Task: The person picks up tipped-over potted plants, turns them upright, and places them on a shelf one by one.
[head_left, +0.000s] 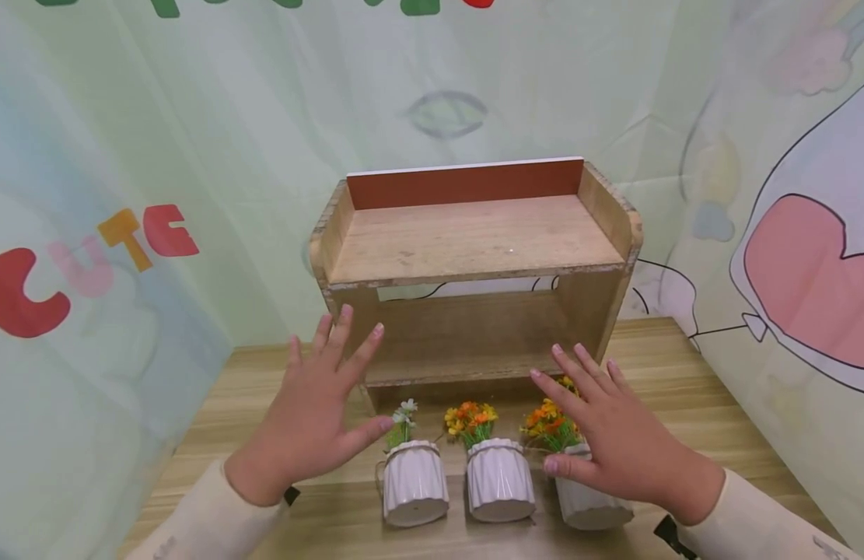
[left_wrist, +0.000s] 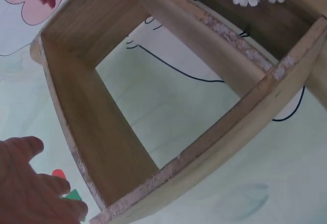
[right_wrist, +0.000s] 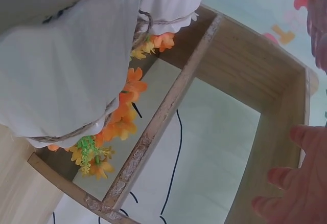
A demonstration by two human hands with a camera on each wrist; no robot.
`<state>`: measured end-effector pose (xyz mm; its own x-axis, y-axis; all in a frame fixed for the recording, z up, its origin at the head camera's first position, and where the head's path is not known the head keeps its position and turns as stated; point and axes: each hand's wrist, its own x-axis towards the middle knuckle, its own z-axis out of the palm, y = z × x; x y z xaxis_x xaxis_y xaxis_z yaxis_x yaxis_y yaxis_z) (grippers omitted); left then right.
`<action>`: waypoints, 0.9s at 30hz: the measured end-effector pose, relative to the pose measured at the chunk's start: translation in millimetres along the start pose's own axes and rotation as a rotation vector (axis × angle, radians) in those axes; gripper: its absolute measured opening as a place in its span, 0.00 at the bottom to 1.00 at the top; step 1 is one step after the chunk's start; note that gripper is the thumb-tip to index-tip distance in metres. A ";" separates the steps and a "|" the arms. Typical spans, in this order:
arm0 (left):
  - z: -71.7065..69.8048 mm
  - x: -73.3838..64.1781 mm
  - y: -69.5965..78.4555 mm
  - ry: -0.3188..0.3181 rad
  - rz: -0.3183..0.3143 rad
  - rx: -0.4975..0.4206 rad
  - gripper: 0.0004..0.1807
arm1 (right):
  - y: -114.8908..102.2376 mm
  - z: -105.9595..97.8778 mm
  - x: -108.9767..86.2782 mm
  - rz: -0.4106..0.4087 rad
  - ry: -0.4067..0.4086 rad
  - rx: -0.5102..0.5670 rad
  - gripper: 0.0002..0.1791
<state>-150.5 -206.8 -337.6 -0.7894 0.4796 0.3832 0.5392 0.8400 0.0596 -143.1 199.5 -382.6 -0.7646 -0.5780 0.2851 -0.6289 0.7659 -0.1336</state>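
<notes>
Both hands are raised with fingers spread and hold nothing. The left hand (head_left: 313,416) hovers in front of the left side of a wooden two-tier shelf (head_left: 473,241), near a white ribbed pot (head_left: 415,482) with white flowers (head_left: 404,412). A middle white pot (head_left: 500,478) with orange and yellow flowers (head_left: 470,420) stands between the hands. Over the third pot (head_left: 591,509) is the right hand (head_left: 624,435), which partly covers it and its orange flowers (head_left: 547,424). Twine circles the pot rims. In the right wrist view, the nearest pot (right_wrist: 66,75) looms large.
The shelf stands on a wood-grain table (head_left: 215,412) against a pale printed cloth backdrop (head_left: 264,117). A reddish-brown board (head_left: 466,185) forms the shelf's upper back. Printed letters (head_left: 26,295) and a balloon drawing (head_left: 802,272) mark the side cloths.
</notes>
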 end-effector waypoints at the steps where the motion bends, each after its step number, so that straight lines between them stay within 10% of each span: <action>1: -1.1 0.9 -0.9 0.004 -0.005 0.002 0.57 | -0.1 -0.5 -0.1 0.005 -0.004 0.007 0.54; 27: -20.8 20.6 -21.1 0.117 -0.038 -0.058 0.54 | 13.7 -4.9 -8.0 0.192 -0.066 0.021 0.52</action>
<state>-172.1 -219.9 -311.7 -0.7719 0.4118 0.4844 0.5281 0.8396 0.1277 -145.0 216.0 -382.0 -0.8780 -0.4396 0.1893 -0.4727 0.8584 -0.1990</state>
